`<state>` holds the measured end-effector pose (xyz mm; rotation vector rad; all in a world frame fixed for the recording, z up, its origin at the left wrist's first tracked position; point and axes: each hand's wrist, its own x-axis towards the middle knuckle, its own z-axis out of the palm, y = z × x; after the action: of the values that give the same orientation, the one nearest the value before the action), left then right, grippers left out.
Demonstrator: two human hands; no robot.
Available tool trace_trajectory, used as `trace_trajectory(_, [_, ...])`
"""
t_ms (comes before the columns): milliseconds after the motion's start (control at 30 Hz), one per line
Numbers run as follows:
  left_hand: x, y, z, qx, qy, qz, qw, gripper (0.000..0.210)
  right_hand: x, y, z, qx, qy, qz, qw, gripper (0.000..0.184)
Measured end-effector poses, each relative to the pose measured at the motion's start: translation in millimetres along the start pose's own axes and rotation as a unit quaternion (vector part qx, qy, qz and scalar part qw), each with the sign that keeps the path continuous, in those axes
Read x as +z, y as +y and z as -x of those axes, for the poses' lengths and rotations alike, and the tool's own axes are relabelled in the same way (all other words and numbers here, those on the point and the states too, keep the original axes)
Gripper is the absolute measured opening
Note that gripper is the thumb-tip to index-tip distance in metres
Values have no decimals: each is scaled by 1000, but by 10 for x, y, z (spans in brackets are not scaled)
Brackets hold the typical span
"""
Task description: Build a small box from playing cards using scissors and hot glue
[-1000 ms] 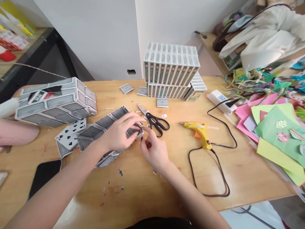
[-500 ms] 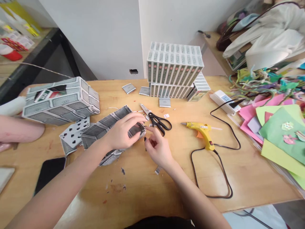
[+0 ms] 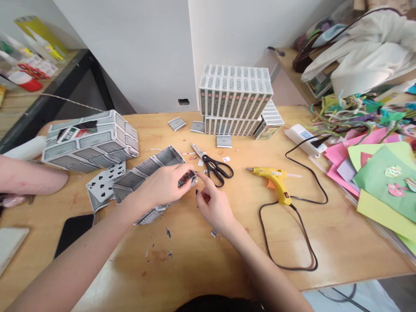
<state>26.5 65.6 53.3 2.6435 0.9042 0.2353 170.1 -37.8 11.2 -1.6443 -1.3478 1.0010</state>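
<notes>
An open-topped box covered in grey-patterned playing cards (image 3: 147, 169) lies slantwise on the table. My left hand (image 3: 169, 184) reaches over it and is closed on its right end, fingers and thumb pinching the wall there. At that same end is my right hand (image 3: 214, 201), index finger stretched to the box's edge and the other fingers curled. Nothing shows in its grip, and thumb and index finger are apart. Black-handled scissors (image 3: 218, 170) lie partly spread just beyond the right hand. Part of the box is hidden under my left hand and forearm.
A yellow glue gun (image 3: 274, 177) with a black cord lies at right, near a white power strip (image 3: 305, 138). Stacked card packs (image 3: 235, 93) stand at the back. A finished-looking card-covered box (image 3: 91, 141), loose playing cards (image 3: 105, 181) and a phone (image 3: 74, 232) are at left.
The camera view has shifted slightly, so the surroundings sit a little lower and farther right. Both hands stay at the box's right end, with only slight finger movement.
</notes>
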Motion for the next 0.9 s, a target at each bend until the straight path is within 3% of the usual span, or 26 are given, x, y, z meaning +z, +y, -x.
trace_trajectory(167, [47, -36, 19, -3, -9, 65, 998, 18, 39, 36, -5, -19, 14, 21, 999, 50])
trace_trajectory(533, [88, -55, 41, 2, 6, 76, 997, 17, 69, 61, 25, -30, 29, -15, 999, 50])
trace_trajectory(700, [94, -67, 47, 2, 11, 78, 997, 17, 67, 89, 31, -2, 11, -137, 990, 54])
trace_trajectory(833, [96, -58, 47, 1, 19, 83, 996, 18, 16, 71, -4, 59, -16, -295, 954, 55])
trace_trajectory(900, [101, -56, 42, 0, 21, 93, 995, 18, -35, 65, -30, 84, 9, -348, 934, 59])
